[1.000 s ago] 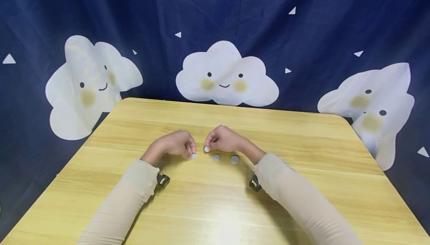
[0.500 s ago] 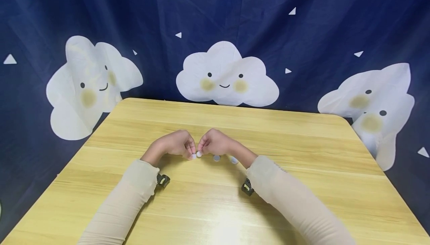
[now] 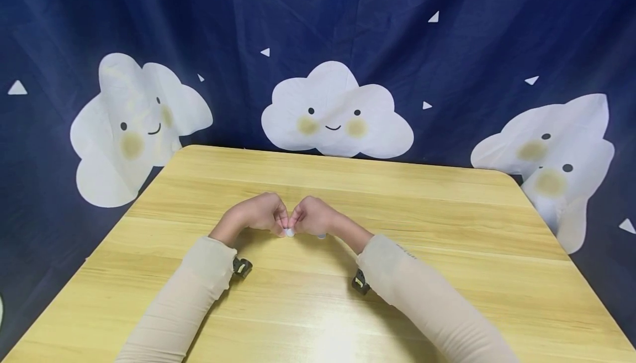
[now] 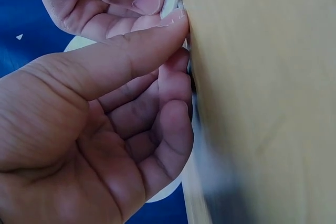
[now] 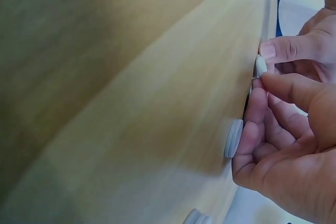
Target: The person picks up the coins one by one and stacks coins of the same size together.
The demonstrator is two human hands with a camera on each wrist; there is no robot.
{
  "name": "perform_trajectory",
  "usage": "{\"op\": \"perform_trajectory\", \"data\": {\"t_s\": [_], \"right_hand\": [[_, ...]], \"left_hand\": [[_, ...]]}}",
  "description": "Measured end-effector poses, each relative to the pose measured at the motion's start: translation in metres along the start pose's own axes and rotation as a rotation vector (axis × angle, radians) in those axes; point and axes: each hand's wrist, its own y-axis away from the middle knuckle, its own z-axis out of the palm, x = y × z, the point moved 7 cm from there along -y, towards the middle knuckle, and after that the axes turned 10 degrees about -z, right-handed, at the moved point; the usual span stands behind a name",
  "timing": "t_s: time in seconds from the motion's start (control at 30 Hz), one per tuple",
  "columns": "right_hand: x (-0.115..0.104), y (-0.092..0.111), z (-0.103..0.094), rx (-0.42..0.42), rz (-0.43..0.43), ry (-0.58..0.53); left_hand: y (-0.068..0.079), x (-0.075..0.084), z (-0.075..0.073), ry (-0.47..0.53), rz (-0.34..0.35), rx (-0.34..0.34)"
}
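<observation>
Near the middle of the wooden table, my left hand [image 3: 260,211] and right hand [image 3: 315,216] meet at their fingertips. Each hand pinches a small white round disc low over the tabletop. In the head view the two discs [image 3: 290,232] merge into one pale spot between the fingers. The left wrist view has one white disc [image 4: 169,2] edge-on beside the right thumb; the left thumb mostly covers the other. From the right wrist, a white disc [image 5: 261,65] shows between both thumbs. Whether the discs touch, I cannot tell.
Another disc [image 5: 234,138] lies on the table just by my right hand, mostly hidden in the head view. A further disc [image 5: 197,217] is cut by the lower frame edge. Behind the wooden table [image 3: 348,175] hangs a dark blue cloud-print curtain [image 3: 318,15].
My right hand has moved left and slightly toward the body, bringing its disc to the left hand's disc. Its arm now covers one loose disc. The left hand stays in place.
</observation>
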Motion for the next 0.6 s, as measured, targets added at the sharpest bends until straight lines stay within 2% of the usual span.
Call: {"op": "perform_trajectory", "data": {"t_s": [0.33,0.6], "right_hand": [[0.0010,-0.0019,0.0013,-0.015,0.031,0.061],[0.0016,-0.0003,0.0002,0.012,0.057,0.028]], "left_hand": [[0.0013,0.0000,-0.0005,-0.011,-0.029,0.003],[0.0010,-0.0005,-0.0001,-0.005,-0.038,-0.004]]}}
